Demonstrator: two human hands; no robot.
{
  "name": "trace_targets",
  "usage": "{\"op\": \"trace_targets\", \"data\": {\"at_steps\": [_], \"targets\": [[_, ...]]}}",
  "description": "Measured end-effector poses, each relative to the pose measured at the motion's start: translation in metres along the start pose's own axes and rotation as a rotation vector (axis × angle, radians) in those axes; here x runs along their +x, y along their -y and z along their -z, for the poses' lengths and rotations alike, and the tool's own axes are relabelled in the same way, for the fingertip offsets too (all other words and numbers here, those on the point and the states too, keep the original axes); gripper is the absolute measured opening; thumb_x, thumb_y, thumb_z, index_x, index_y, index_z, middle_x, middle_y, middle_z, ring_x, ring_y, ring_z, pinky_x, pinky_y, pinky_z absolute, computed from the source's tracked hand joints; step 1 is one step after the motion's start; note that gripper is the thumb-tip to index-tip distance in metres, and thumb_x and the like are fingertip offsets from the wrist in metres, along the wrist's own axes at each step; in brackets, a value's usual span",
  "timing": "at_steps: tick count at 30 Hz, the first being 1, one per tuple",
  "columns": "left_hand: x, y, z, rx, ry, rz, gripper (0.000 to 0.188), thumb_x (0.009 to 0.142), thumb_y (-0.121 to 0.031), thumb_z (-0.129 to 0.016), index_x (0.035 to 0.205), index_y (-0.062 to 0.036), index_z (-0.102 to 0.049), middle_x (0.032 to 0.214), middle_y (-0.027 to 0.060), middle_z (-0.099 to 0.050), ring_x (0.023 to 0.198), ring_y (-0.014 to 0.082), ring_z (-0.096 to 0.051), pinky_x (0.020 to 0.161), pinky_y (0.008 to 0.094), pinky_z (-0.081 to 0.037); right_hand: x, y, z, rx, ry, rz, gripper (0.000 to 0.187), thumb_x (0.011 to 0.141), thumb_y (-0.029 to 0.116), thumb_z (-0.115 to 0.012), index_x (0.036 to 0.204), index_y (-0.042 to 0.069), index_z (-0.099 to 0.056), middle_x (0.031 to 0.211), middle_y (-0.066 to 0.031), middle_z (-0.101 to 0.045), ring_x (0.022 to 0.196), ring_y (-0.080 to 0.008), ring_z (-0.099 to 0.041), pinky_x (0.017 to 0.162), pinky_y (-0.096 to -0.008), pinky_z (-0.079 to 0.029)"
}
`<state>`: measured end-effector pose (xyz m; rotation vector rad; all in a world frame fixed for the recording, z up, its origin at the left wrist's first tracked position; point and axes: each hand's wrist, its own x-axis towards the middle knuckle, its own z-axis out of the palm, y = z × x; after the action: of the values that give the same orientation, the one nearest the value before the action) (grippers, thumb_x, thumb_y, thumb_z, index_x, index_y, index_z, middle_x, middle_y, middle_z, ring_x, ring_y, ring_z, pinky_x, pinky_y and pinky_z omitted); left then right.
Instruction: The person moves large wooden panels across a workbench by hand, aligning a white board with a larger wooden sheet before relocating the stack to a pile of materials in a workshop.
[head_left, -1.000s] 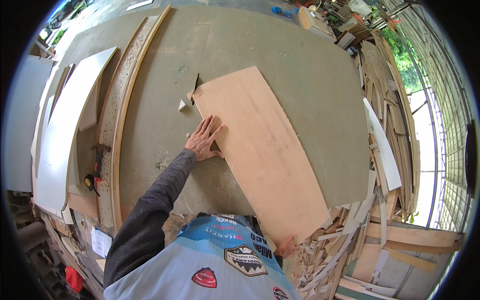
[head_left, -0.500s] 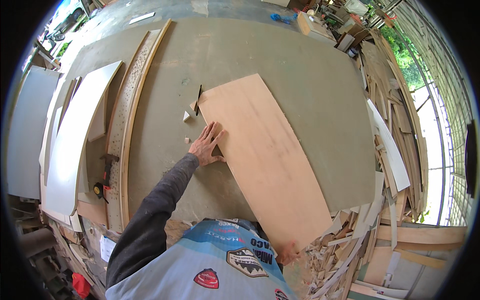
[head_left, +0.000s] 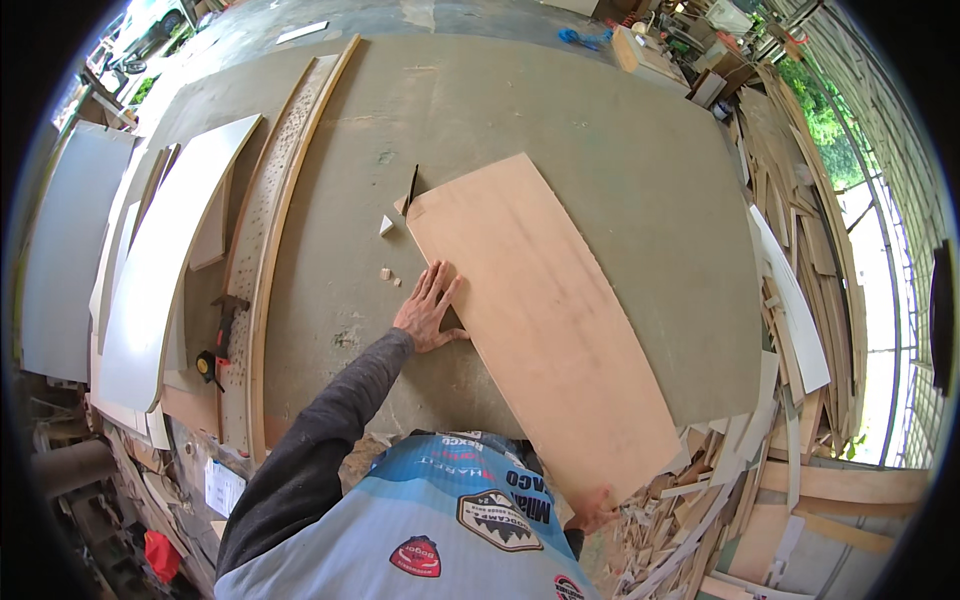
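A long, light-brown plywood board (head_left: 550,310) lies aslant on the grey-green worktable (head_left: 660,180), its near end reaching over the table's front edge. My left hand (head_left: 428,312) rests at the board's left side, fingers spread, fingertips on its edge and thumb apart. At the near end, close to my body, my right hand (head_left: 594,510) grips the board's edge; part of it is hidden. By the far left corner stands a thin dark blade (head_left: 412,188), like a saw blade, with a white triangular offcut (head_left: 386,226) and small wood bits (head_left: 386,273) nearby.
To the left lie a long wooden rail (head_left: 300,180), a hammer (head_left: 226,325), a tape measure (head_left: 208,366) and a glossy white panel (head_left: 180,260). Scrap wood strips (head_left: 690,520) heap up at the right front. Stacked boards (head_left: 815,260) line the right side.
The board has slid a little toward me, away from the dark blade. My left hand has moved nearer with it, and my right hand stays on the near end. The view has shifted slightly.
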<state>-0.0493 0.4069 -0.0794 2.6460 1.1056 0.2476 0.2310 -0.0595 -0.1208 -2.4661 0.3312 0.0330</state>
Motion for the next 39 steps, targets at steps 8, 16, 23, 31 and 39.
{"op": "trace_targets", "data": {"at_steps": [8, 16, 23, 31, 39], "targets": [[-0.004, -0.009, -0.004, -0.002, -0.017, 0.014, 0.107, 0.077, -0.076, -0.051, 0.152, -0.0088, -0.013, 0.155, 0.0258, -0.006, 0.145, 0.0400, -0.003, 0.118, 0.0477, -0.012, 0.045, -0.045, -0.013, 0.046, 0.004, 0.061, 0.091, 0.076, 0.062, -0.066, 0.134, -0.003, -0.040, 0.126, -0.0270, -0.052, 0.110, -0.0395, -0.055, 0.092, -0.0466, -0.044], [-0.008, -0.010, -0.004, -0.011, -0.029, 0.041, 0.108, 0.075, -0.076, -0.050, 0.151, -0.0083, -0.015, 0.155, 0.0267, -0.008, 0.145, 0.0403, -0.005, 0.119, 0.0466, -0.011, 0.025, 0.008, 0.001, 0.105, 0.024, 0.054, 0.088, 0.079, 0.057, -0.066, 0.137, -0.004, -0.038, 0.129, -0.0255, -0.051, 0.112, -0.0386, -0.055, 0.092, -0.0456, -0.044], [-0.003, -0.013, -0.006, -0.037, -0.039, 0.060, 0.107, 0.075, -0.075, -0.052, 0.151, -0.0092, -0.016, 0.155, 0.0261, -0.007, 0.145, 0.0399, -0.005, 0.118, 0.0469, -0.011, 0.035, 0.024, -0.002, 0.035, 0.015, 0.050, 0.089, 0.080, 0.058, -0.065, 0.138, -0.003, -0.037, 0.129, -0.0261, -0.051, 0.113, -0.0390, -0.055, 0.093, -0.0456, -0.045], [0.005, -0.019, -0.009, -0.068, -0.065, 0.087, 0.108, 0.074, -0.075, -0.053, 0.151, -0.0092, -0.016, 0.155, 0.0257, -0.007, 0.145, 0.0402, -0.004, 0.118, 0.0470, -0.011, 0.053, 0.052, -0.008, -0.096, -0.041, 0.102, 0.087, 0.080, 0.061, -0.063, 0.134, -0.004, -0.041, 0.129, -0.0260, -0.050, 0.116, -0.0387, -0.052, 0.098, -0.0471, -0.041], [0.008, -0.016, -0.015, -0.043, -0.070, 0.103, 0.109, 0.074, -0.076, -0.052, 0.151, -0.0089, -0.016, 0.155, 0.0261, -0.007, 0.145, 0.0406, -0.004, 0.119, 0.0474, -0.011, 0.075, 0.044, -0.021, -0.029, -0.012, 0.132, 0.088, 0.079, 0.060, -0.065, 0.131, -0.007, -0.044, 0.132, -0.0248, -0.048, 0.121, -0.0363, -0.048, 0.101, -0.0427, -0.040]]}}
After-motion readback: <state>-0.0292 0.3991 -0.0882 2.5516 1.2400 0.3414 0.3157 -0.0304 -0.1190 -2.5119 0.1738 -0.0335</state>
